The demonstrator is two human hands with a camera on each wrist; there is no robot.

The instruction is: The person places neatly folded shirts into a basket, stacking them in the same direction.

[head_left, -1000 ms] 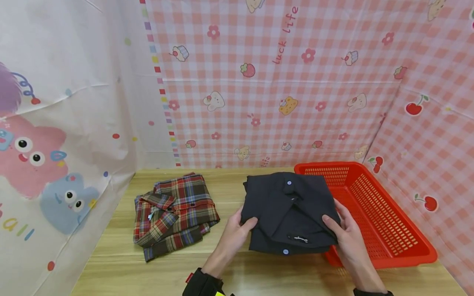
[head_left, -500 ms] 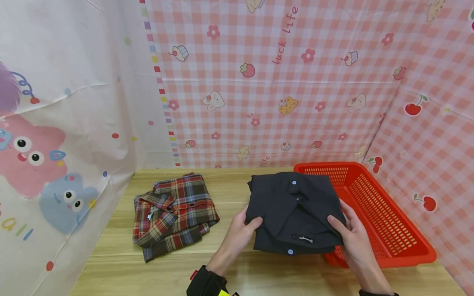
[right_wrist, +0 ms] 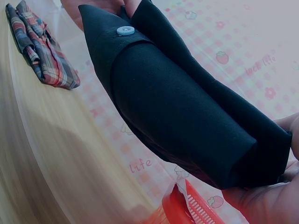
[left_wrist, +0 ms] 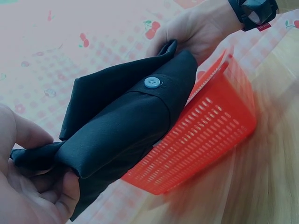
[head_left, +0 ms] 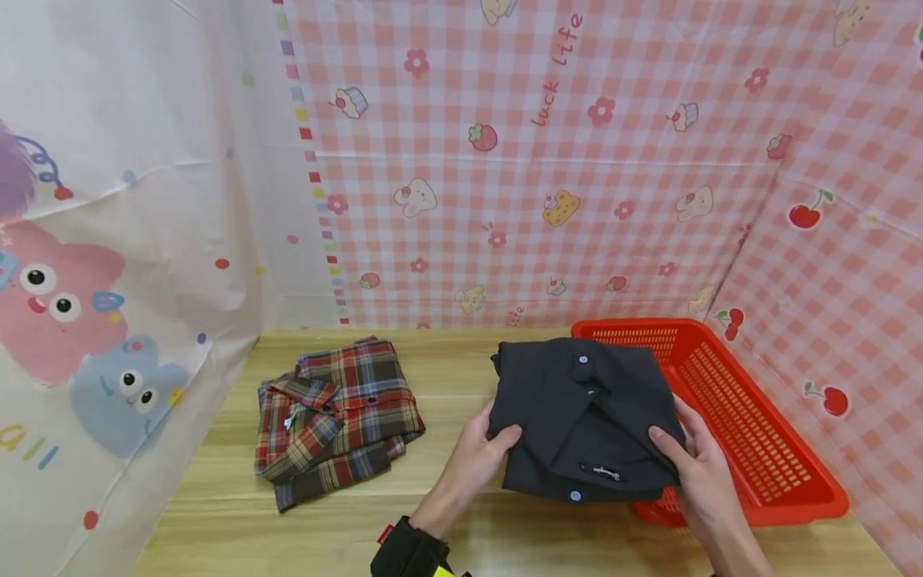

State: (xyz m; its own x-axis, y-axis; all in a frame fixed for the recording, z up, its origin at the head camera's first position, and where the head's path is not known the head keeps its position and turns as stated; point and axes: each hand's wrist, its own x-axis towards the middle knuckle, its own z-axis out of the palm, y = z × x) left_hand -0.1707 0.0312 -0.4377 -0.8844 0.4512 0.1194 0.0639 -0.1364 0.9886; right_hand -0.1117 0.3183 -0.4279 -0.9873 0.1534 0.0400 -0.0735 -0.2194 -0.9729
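Note:
A folded black shirt (head_left: pixel 555 417) with pale buttons and a small white-lettered label is held up between both hands, level with the basket's left side. My left hand (head_left: pixel 477 449) grips its left edge, thumb on top and fingers underneath. The right hand (head_left: pixel 695 461) pinches the opposite edge the same way. In the left wrist view the shirt (left_wrist: pixel 121 116) hangs above the table as a thick folded bundle. Beside it, a red plastic basket (head_left: pixel 786 513) stands partly hidden behind the shirt and right hand.
On the left of the wooden table (head_left: pixel 238 529) lies a folded plaid shirt (head_left: pixel 371 393). A pink checked cloth (head_left: pixel 461 160) hangs behind, and a white cartoon-printed cloth (head_left: pixel 180 224) covers the left side. The basket reaches close to the right wall.
Both hands have carried the black shirt a little to the right, and slightly further over the basket's left side. The plaid shirt and basket stay where they were.

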